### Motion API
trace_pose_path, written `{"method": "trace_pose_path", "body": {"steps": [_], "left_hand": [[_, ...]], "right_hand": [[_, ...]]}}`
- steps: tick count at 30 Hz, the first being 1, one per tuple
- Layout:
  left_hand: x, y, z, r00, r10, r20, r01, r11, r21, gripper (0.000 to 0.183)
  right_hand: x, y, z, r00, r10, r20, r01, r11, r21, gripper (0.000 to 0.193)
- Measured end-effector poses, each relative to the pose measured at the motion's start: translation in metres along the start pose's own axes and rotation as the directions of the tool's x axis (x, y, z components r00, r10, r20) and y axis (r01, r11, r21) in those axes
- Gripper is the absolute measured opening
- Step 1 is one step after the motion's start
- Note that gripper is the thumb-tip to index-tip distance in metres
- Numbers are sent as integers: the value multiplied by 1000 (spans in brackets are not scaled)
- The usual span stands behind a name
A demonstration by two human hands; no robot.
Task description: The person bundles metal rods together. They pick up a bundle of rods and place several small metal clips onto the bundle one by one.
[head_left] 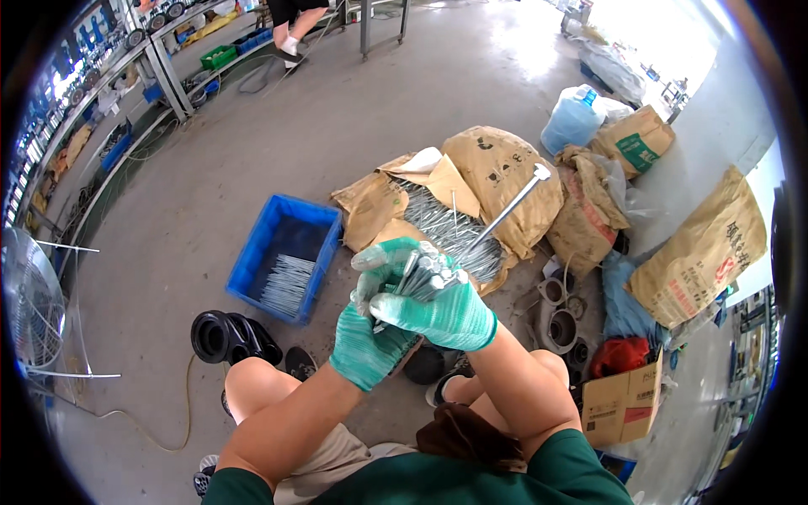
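Both my hands wear green-and-grey knit gloves and meet in front of me around a bundle of metal bolts [431, 274], heads toward the far side. My left hand [370, 332] is closed on the bundle from the left and below. My right hand [442, 316] wraps it from the right. Beyond them an opened brown paper sack [369, 209] holds a heap of similar bolts [446, 220]. A longer bolt [515, 202] slants up beyond my right hand; whether hand or heap holds it I cannot tell. Left of my hands, a blue crate [244, 259] contains neatly lined-up bolts [288, 284].
Black rings [212, 337] lie by my left knee. A full paper sack [501, 181], a blue water jug [574, 122], metal castings [557, 326] and a cardboard box [621, 406] stand on the right. A fan [32, 295] is far left; another person's legs [290, 34] show at the back.
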State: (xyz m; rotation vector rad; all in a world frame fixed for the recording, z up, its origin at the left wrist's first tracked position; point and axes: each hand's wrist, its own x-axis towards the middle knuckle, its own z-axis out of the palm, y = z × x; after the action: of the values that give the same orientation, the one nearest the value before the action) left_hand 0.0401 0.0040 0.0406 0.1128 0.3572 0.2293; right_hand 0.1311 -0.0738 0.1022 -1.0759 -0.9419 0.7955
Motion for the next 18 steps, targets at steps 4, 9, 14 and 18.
{"method": "trace_pose_path", "body": {"steps": [4,9,14,18], "left_hand": [[3,-7,-21,1000,28,-1,-27,985,168,30],[21,9,-69,779,-255,573,259,963,75,33],[2,6,-34,994,-65,92,47,982,182,19],[3,12,-24,976,-112,187,76,979,188,38]], "right_hand": [[-6,55,-7,995,-96,38,91,989,119,51],[1,19,5,999,53,7,-51,979,-197,58],[3,3,5,994,95,60,-69,935,-347,21],[-4,2,14,977,175,-123,-208,912,-353,30]]}}
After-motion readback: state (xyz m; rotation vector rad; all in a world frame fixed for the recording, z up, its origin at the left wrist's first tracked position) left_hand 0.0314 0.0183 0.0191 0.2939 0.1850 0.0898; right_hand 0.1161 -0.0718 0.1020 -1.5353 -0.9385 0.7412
